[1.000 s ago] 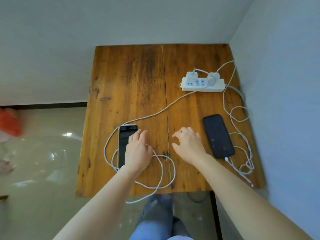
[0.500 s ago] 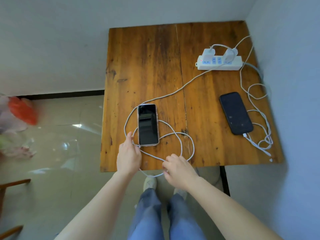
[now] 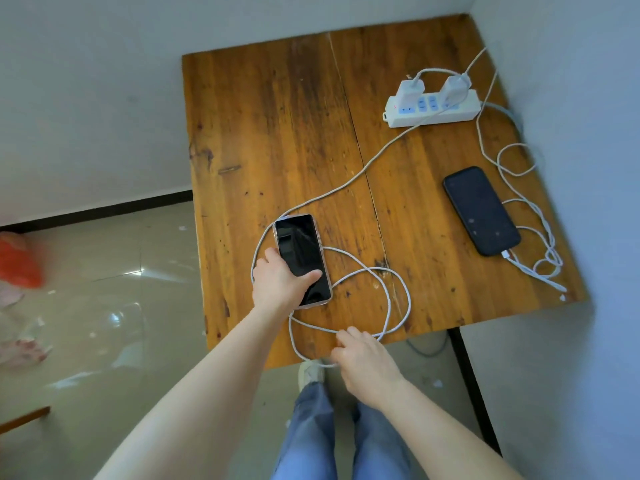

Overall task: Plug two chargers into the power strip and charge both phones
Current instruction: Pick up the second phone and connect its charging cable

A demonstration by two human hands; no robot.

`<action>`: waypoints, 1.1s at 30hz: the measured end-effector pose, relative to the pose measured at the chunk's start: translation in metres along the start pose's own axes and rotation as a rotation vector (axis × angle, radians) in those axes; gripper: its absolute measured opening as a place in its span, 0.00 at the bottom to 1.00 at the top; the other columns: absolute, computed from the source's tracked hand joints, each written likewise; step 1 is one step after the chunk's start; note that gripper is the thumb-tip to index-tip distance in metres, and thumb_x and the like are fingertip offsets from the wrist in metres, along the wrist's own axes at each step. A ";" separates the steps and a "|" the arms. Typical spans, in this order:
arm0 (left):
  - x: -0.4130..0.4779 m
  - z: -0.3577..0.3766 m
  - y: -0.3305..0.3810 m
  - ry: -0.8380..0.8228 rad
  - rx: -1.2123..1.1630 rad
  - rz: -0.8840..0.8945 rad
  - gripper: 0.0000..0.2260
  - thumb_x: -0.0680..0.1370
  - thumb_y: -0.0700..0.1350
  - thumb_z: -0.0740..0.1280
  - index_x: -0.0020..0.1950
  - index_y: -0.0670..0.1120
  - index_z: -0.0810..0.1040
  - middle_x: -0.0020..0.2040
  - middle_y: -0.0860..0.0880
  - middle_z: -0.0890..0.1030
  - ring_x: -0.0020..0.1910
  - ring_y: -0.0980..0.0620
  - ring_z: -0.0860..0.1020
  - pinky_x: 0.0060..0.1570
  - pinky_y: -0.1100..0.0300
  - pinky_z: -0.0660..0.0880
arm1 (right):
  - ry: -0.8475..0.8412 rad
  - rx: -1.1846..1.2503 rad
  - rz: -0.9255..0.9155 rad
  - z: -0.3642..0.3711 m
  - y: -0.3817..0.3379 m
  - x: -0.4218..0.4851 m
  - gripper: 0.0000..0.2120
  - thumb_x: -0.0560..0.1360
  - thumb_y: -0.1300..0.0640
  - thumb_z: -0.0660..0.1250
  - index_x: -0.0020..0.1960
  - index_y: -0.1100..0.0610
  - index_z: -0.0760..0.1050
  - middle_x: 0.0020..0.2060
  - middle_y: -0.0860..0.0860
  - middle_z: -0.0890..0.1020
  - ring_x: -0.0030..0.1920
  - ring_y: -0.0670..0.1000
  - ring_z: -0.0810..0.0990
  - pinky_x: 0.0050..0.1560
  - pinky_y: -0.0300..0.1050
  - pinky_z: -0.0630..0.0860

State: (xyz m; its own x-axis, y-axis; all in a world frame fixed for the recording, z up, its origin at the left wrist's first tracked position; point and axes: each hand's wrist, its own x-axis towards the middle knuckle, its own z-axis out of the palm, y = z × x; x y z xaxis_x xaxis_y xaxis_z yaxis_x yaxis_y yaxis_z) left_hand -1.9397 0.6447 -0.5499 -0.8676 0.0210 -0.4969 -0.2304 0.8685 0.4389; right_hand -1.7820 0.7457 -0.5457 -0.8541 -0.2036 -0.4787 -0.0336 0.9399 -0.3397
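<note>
A white power strip [image 3: 433, 114] lies at the far right of the wooden table [image 3: 277, 133], with two white chargers [image 3: 410, 88] plugged into it. My left hand [image 3: 280, 282] grips the lower end of a pink-edged phone [image 3: 301, 258] with a dark screen near the front edge. A white cable [image 3: 346, 185] runs from the strip to this phone and loops at the front, where my right hand [image 3: 363, 358] pinches it. A black phone [image 3: 481, 209] lies at the right with a second white cable [image 3: 533, 265] plugged into its near end.
The table stands in a corner, with walls behind and to the right. A glossy tiled floor [image 3: 104, 289] lies to the left with an orange bag [image 3: 17, 261] on it. My legs in blue jeans [image 3: 311, 427] stand just before the table's front edge.
My left hand has moved up onto the pink-edged phone and closed around its lower end. My right hand stays at the cable loop by the front edge. The view has shifted.
</note>
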 end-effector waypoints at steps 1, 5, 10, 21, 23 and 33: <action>0.003 0.001 0.005 -0.003 -0.007 -0.030 0.38 0.64 0.59 0.77 0.66 0.44 0.65 0.61 0.43 0.74 0.59 0.43 0.74 0.51 0.49 0.78 | 0.000 0.051 0.047 0.002 0.003 0.000 0.10 0.72 0.67 0.59 0.49 0.61 0.78 0.50 0.56 0.76 0.54 0.57 0.71 0.49 0.49 0.69; 0.010 -0.002 0.018 -0.043 -0.101 -0.133 0.35 0.64 0.52 0.79 0.64 0.45 0.66 0.60 0.44 0.76 0.58 0.43 0.77 0.47 0.50 0.81 | 0.021 0.168 0.226 -0.006 0.015 -0.003 0.09 0.74 0.62 0.56 0.46 0.60 0.75 0.48 0.57 0.76 0.51 0.59 0.75 0.45 0.51 0.70; 0.012 -0.024 0.015 -0.052 -0.322 -0.076 0.11 0.73 0.48 0.73 0.50 0.48 0.74 0.48 0.49 0.77 0.50 0.46 0.79 0.31 0.61 0.75 | 0.041 0.135 0.292 -0.021 0.030 -0.004 0.18 0.74 0.41 0.55 0.38 0.54 0.70 0.36 0.49 0.73 0.42 0.53 0.74 0.42 0.47 0.68; -0.008 -0.067 -0.043 -0.097 -0.913 -0.409 0.06 0.76 0.43 0.69 0.51 0.46 0.76 0.56 0.44 0.80 0.55 0.43 0.79 0.48 0.52 0.79 | 0.243 0.119 0.297 -0.020 -0.008 0.045 0.13 0.77 0.51 0.59 0.58 0.55 0.69 0.53 0.51 0.77 0.52 0.51 0.74 0.52 0.48 0.72; -0.010 -0.070 -0.050 -0.101 -0.969 -0.441 0.10 0.76 0.43 0.69 0.56 0.43 0.75 0.55 0.43 0.81 0.54 0.43 0.80 0.44 0.54 0.79 | 0.311 0.181 0.311 -0.018 -0.017 0.063 0.14 0.79 0.50 0.58 0.61 0.55 0.68 0.55 0.52 0.76 0.53 0.51 0.74 0.52 0.47 0.73; -0.020 -0.075 -0.061 -0.154 -1.105 -0.500 0.11 0.76 0.43 0.70 0.56 0.43 0.76 0.53 0.44 0.83 0.50 0.47 0.82 0.40 0.57 0.78 | 0.380 0.573 0.626 -0.034 -0.027 0.102 0.07 0.79 0.56 0.60 0.55 0.57 0.72 0.50 0.53 0.77 0.48 0.52 0.76 0.47 0.47 0.78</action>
State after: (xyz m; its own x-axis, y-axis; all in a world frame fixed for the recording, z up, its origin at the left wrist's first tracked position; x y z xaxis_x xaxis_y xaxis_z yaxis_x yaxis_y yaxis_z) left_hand -1.9414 0.5540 -0.5101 -0.5322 -0.0707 -0.8437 -0.8391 -0.0883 0.5367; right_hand -1.8855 0.7092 -0.5583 -0.7461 0.4937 -0.4469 0.6659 0.5486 -0.5056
